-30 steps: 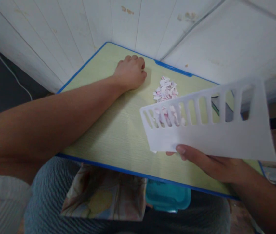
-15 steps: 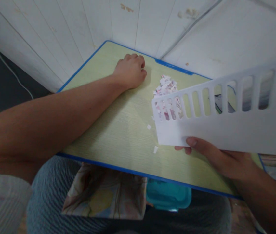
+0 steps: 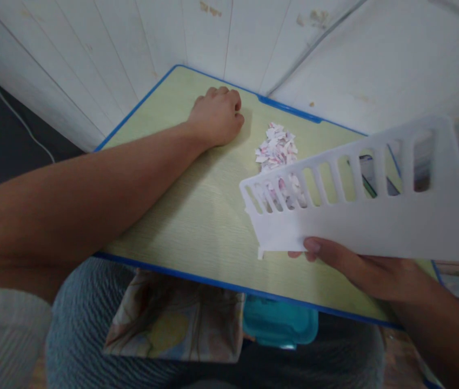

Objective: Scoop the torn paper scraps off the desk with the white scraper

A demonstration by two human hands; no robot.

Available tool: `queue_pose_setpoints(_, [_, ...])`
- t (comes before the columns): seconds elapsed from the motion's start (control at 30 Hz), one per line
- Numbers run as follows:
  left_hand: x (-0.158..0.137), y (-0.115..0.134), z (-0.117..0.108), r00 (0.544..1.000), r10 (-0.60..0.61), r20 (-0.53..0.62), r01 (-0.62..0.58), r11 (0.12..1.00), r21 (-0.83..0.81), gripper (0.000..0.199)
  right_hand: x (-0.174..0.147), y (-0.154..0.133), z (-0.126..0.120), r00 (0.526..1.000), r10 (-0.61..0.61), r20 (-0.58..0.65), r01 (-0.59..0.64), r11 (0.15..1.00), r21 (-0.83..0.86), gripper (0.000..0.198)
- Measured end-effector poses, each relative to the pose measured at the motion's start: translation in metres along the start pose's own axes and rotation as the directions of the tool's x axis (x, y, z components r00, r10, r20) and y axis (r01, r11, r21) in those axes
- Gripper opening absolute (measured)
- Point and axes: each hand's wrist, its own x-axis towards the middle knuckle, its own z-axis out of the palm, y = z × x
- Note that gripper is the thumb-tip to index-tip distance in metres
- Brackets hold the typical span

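It looks like a home: beneath the right hand's point(image 3: 359, 273) grip, a small blue-edged table point(image 3: 197, 216); beyond that grip, a marked white plank wall point(image 3: 205, 43); nearer the body, patterned cloth point(image 3: 172, 329) and a teal container point(image 3: 280, 321).

The sleeve point(image 3: 8, 335) is pale and ribbed, the legwear point(image 3: 85, 324) grey-blue.

The white plastic panel with a row of elongated slots point(image 3: 359, 227) is shifted leftward and lowered in view by the bare right hand point(image 3: 365, 274) relative to half a second ago. Two small white paper scraps point(image 3: 260, 253), fully exposed then, are now partly covered by its left end.
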Motion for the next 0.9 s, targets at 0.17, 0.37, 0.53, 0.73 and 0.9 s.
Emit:
queue_pose_setpoints(0.17, [-0.001, 0.0, -0.003, 1.0, 0.001, 0.014, 0.0, 1.0, -0.021, 0.058, 0.009, -0.011, -0.012, 0.984, -0.137, 0.117, 0.137, 0.991, 0.003, 0.017])
queue_pose_setpoints(0.37, [-0.003, 0.004, -0.006, 0.999, -0.02, 0.044, 0.024, 0.995, -0.097, 0.076, 0.009, -0.011, -0.016, 0.981, -0.097, 0.171, 0.077, 0.99, 0.121, 0.012])
queue_pose_setpoints(0.53, [-0.003, 0.004, -0.007, 0.998, -0.016, 0.053, 0.021, 0.995, -0.1, 0.08, 0.006, -0.011, -0.015, 0.983, -0.065, 0.171, 0.043, 0.991, 0.127, 0.01])
queue_pose_setpoints(0.73, [-0.002, 0.003, -0.003, 1.0, 0.0, 0.015, 0.0, 1.0, -0.009, 0.056, 0.02, -0.011, 0.002, 0.992, 0.118, -0.034, -0.113, 0.986, 0.125, 0.041])
queue_pose_setpoints(0.9, [-0.005, 0.009, -0.003, 1.0, -0.011, 0.005, 0.011, 0.996, 0.094, 0.041, 0.028, -0.004, 0.021, 0.958, 0.182, -0.223, -0.185, 0.983, 0.01, 0.047])
